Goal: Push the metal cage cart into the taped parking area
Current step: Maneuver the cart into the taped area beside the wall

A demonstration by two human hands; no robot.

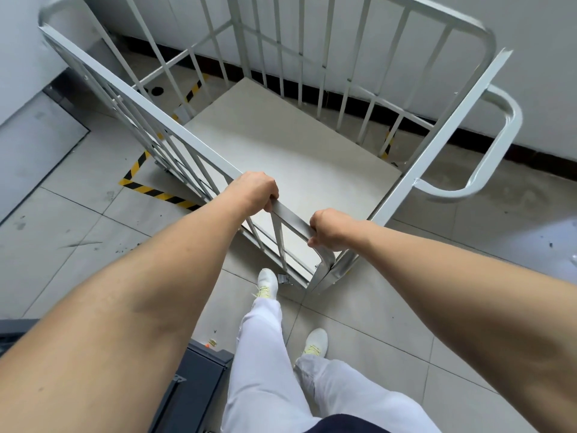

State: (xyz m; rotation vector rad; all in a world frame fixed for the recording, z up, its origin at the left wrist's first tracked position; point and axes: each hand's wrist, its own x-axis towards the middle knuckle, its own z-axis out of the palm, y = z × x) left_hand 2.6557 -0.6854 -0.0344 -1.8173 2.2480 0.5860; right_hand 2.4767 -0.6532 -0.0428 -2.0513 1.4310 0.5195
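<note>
Metal cage cart sits directly ahead of the body, against the wall. Its top rail is gripped by left hand and right hand, fingers curled over. The near corner is judged outside the floor tape, so forward-left push is needed.

Scuffed pale grey floor tiles, 3 to 9 o'clock; white wall with black skirting, 12 to 3; flat grey panel, 9 o'clock; dark grey metal unit, 7 o'clock.
</note>
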